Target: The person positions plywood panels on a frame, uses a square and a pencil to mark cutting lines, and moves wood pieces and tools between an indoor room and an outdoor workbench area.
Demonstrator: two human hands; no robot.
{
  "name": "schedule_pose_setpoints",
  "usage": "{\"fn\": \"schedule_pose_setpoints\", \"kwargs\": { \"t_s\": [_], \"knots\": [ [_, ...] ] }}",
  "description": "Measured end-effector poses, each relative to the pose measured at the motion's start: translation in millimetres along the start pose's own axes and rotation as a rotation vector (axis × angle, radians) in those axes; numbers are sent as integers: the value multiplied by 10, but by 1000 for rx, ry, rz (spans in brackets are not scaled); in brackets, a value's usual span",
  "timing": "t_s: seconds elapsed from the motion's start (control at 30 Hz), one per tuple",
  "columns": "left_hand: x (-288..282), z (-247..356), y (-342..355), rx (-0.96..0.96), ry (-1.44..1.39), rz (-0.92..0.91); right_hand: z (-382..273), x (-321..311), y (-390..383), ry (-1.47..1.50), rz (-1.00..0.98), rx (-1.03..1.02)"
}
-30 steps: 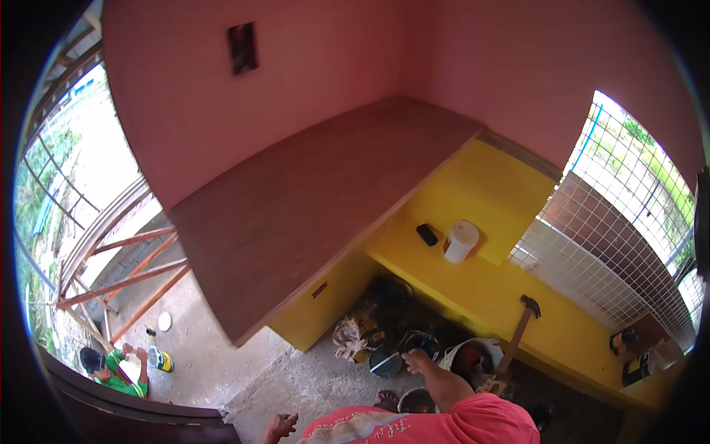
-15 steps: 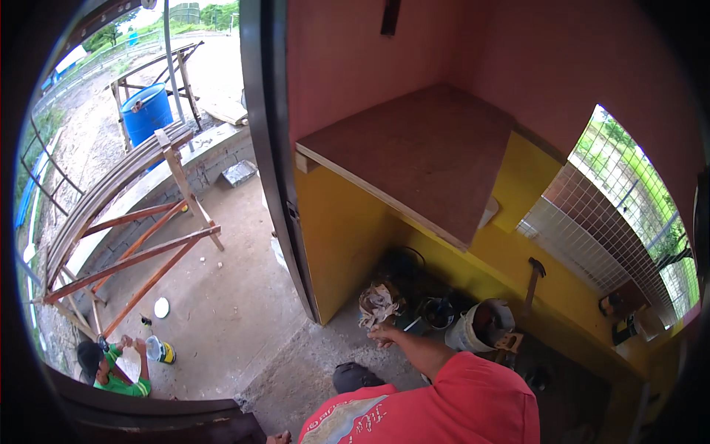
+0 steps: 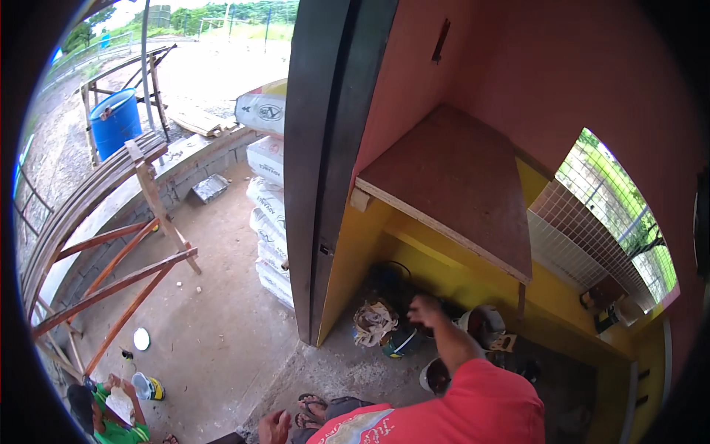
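Note:
My right hand reaches out over a group of buckets beneath a brown shelf, its fingers apart and holding nothing that I can see. Close by stand a container topped with crumpled brown paper and a dark bucket with a green band. A pale bucket is below my forearm, and another bucket with things in it stands farther right. My left hand hangs low at the bottom edge beside my sandalled feet. Its fingers are loosely bent, apparently around nothing.
The brown shelf juts out above the buckets. A dark door frame divides this room from a concrete porch. White sacks are stacked outside, near a timber frame. A person in green sits beside a white bucket.
My view has shifted, showing the sacks and my feet. My right hand has moved from beside the crumpled paper to its right, and more of my left hand shows.

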State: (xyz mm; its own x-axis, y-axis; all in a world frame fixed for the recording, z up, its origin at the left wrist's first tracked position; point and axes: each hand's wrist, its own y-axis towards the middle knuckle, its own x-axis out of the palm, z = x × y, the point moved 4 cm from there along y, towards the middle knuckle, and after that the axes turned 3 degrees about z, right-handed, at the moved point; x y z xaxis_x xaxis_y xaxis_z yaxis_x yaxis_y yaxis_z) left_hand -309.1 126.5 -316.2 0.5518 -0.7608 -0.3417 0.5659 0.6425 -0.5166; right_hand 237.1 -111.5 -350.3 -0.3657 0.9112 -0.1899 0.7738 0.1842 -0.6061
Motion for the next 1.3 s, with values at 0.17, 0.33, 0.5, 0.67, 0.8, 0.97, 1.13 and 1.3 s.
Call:
{"fn": "schedule_pose_setpoints", "kwargs": {
  "t_s": [0.17, 0.33, 0.5, 0.67, 0.8, 0.97, 1.13, 1.3],
  "knots": [
    [171, 2369, 170, 715, -200, -362, -1310, -1149, -320, 523, 189, -669],
    [864, 4208, 15, 922, -507, -695, -2714, -1807, -926, 843, 179, -861],
    [1297, 4923, 215, 696, -1075, -745, -3783, -2136, -708, 885, 23, -781],
    [1270, 5165, 250, 730, -1363, -400, -4469, -2222, 55, 830, -326, -776],
    [1244, 5246, 287, 816, -1241, -172, -4706, -2211, 146, 826, -397, -953],
    [1167, 5102, 304, 740, -1229, -42, -4723, -2047, 72, 891, -385, -763],
    [1351, 5222, 211, 743, -1251, 73, -4790, -2098, 162, 935, -453, -828],
    [1338, 5171, 238, 699, -1275, 153, -4754, -2059, 91, 938, -334, -707]
  ]
}}
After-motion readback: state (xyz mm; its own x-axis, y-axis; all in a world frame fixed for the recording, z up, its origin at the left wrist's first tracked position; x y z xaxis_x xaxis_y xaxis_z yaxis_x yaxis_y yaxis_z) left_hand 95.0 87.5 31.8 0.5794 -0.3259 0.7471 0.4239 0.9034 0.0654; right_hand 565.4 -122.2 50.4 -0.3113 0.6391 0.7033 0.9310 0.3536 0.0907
